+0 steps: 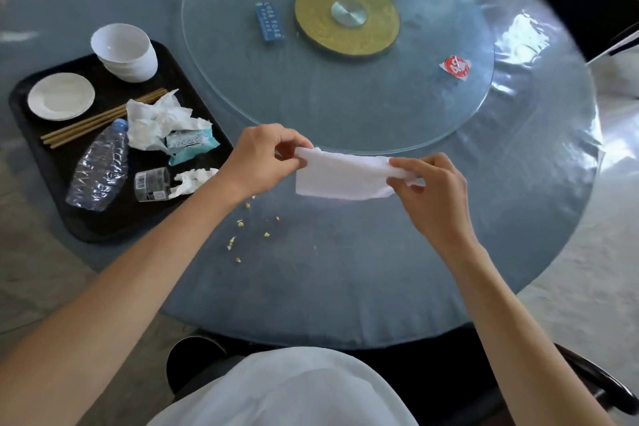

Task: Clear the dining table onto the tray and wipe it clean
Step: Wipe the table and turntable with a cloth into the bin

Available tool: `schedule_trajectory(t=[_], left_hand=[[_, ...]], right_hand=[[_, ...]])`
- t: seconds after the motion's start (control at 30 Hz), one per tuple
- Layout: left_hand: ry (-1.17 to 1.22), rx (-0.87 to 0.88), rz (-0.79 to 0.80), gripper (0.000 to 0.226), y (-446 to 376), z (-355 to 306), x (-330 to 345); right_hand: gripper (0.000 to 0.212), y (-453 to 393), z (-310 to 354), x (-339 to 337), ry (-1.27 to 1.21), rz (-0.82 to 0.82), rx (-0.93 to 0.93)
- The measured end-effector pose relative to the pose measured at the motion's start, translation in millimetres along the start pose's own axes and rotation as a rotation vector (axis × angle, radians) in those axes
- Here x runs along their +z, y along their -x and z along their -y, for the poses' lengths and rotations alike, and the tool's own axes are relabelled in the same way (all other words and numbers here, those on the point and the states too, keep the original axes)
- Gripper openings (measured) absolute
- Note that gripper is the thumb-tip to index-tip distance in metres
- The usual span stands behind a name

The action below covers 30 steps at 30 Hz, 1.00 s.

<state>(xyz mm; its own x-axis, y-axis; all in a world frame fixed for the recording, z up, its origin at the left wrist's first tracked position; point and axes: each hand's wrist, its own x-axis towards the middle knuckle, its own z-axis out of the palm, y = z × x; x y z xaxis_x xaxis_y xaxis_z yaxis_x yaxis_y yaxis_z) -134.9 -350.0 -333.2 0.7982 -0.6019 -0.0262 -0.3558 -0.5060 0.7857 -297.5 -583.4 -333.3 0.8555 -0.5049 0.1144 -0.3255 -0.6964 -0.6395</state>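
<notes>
Now both hands pinch a soft white wipe (pixel 340 176).

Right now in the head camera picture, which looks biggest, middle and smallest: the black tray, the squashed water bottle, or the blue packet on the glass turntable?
1. Black tray, by far the biggest.
2. Squashed water bottle.
3. Blue packet, smallest, though it lies farther from the camera, so it may look smaller than it is.

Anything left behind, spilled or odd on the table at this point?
Yes. Yellow crumbs lie scattered on the table near the person. A blue packet and a red-and-white wrapper remain on the glass turntable, not on the tray. Both hands, left hand and right hand, hold a white wipe above the table.
</notes>
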Motion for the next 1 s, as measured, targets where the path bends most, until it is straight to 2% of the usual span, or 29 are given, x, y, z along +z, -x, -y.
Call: schedule_trajectory(t=[0.07,0.13,0.3,0.4,0.5,0.6,0.67,0.73,0.83,0.87,0.93,1.0], left_hand=[[0.018,0.04,-0.039,0.021,10.7,10.9,14.6],[0.013,0.071,0.004,0.021,29.9,34.7,37.5],[-0.054,-0.055,0.357,0.022,95.0,94.9,96.2],[-0.061,-0.188,0.431,0.019,112.2,104.2,110.6],[-0.033,-0.209,0.384,0.005,99.7,100.1,113.2],[0.028,-0.221,0.252,0.007,66.0,87.1,114.5],[0.009,-0.235,0.167,0.009,36.8,84.5,122.1],[-0.04,-0.262,0.132,0.012,10.7,85.5,132.8],[-0.139,-0.282,0.12,0.028,-5.3,86.5,151.7],[-0.221,-0.257,0.11,0.037,-4.6,85.0,158.8],[-0.402,-0.139,0.12,0.05,3.6,79.3,173.2],[-0.506,-0.036,0.271,0.059,12.9,76.8,187.3]], right_hand=[[0.026,19.3,-14.2,0.3,0.026,-0.089,-0.075],[0.019,48.1,-36.0,12.4,0.104,-0.065,-0.079],[0.028,130.0,-94.3,61.3,0.236,0.347,0.055],[0.024,146.9,-107.4,69.5,0.179,0.454,0.082],[0.024,131.5,-110.2,67.9,0.067,0.428,0.195],[0.027,95.7,-109.7,67.1,-0.125,0.353,0.368],[0.029,69.4,-112.1,74.3,-0.172,0.281,0.409],[0.034,47.7,-118.6,86.9,-0.161,0.237,0.429],[0.05,35.6,-127.8,109.2,0.028,0.279,0.472],[0.054,37.7,-127.1,115.6,0.112,0.262,0.431],[0.057,49.0,-122.1,128.0,0.261,0.193,0.222],[0.058,63.7,-122.0,141.8,0.332,0.209,0.017]])
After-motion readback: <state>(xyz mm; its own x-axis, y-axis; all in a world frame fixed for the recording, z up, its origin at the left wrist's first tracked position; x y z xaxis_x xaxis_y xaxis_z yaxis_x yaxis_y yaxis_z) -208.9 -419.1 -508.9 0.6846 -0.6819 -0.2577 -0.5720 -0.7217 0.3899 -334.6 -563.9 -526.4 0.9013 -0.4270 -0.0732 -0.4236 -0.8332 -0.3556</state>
